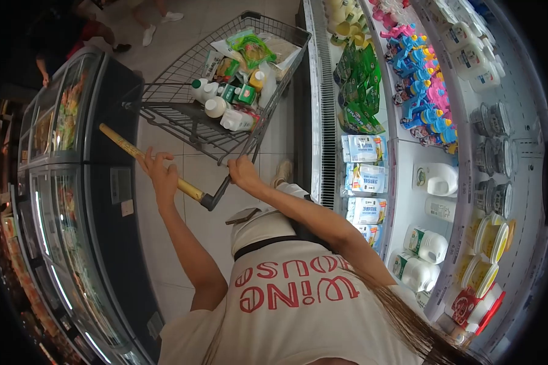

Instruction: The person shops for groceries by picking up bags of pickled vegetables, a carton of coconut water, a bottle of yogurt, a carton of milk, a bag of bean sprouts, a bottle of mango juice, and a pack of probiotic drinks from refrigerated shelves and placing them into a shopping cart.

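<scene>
At the dark wire-metal shopping cart's (179, 112) near end, the left hand (161, 173) touches the yellow cylindrical handle (189, 188), though I cannot tell its grip; the right hand (243, 174) is wrapped around the black bar (221, 187).

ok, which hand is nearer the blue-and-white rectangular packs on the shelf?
Right. The right hand is on the frame of the dark metal cart, on the side toward the packs; the left hand is farther across, at the yellow cylindrical handle.
</scene>
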`<state>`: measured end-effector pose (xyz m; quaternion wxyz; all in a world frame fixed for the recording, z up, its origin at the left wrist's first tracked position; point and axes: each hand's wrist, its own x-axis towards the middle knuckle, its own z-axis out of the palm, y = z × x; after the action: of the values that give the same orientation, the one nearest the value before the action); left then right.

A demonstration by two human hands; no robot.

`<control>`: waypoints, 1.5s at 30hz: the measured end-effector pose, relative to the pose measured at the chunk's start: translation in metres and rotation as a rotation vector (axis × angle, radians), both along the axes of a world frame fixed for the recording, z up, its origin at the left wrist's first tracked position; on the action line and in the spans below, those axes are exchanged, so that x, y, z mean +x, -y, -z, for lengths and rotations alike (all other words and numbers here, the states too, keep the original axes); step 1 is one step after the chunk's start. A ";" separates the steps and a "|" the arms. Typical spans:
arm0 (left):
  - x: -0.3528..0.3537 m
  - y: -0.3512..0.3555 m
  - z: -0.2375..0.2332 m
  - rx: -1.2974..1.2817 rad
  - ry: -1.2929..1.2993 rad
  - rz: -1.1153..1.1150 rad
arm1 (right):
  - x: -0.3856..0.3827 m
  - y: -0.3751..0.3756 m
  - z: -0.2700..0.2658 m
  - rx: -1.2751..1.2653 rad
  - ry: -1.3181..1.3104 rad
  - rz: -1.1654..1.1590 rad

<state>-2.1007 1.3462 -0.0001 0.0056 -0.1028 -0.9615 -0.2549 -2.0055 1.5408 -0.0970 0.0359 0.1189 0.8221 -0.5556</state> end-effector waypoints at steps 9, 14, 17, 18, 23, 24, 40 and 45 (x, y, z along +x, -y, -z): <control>-0.053 -0.026 0.006 -0.001 -0.090 -0.288 | -0.073 -0.045 -0.027 -0.729 0.675 0.028; -0.066 -0.043 0.003 -0.416 -0.114 -0.343 | -0.109 -0.073 0.003 -0.552 0.636 -0.090; -0.087 -0.109 -0.012 -0.461 -0.163 -0.366 | -0.117 -0.068 -0.002 -0.599 0.606 -0.033; -0.101 -0.132 -0.002 -0.319 -0.153 -0.267 | -0.122 -0.069 -0.005 -0.620 0.645 -0.050; -0.209 -0.234 0.153 0.187 0.213 0.040 | -0.139 -0.084 -0.021 -0.609 0.761 -0.183; -0.225 -0.256 0.150 0.198 0.447 0.037 | -0.141 -0.091 -0.023 -0.580 0.767 -0.237; -0.411 -0.151 0.315 -0.016 0.268 -0.334 | -0.186 -0.147 0.035 -0.177 0.359 -0.039; -0.429 -0.138 0.332 -0.139 0.171 -0.079 | -0.180 -0.136 0.063 -0.139 0.370 -0.023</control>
<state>-2.5293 1.4846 -0.3321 -0.0738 -0.0430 -0.9771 -0.1950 -2.1858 1.6771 -0.1604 0.2010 0.2071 0.7625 -0.5791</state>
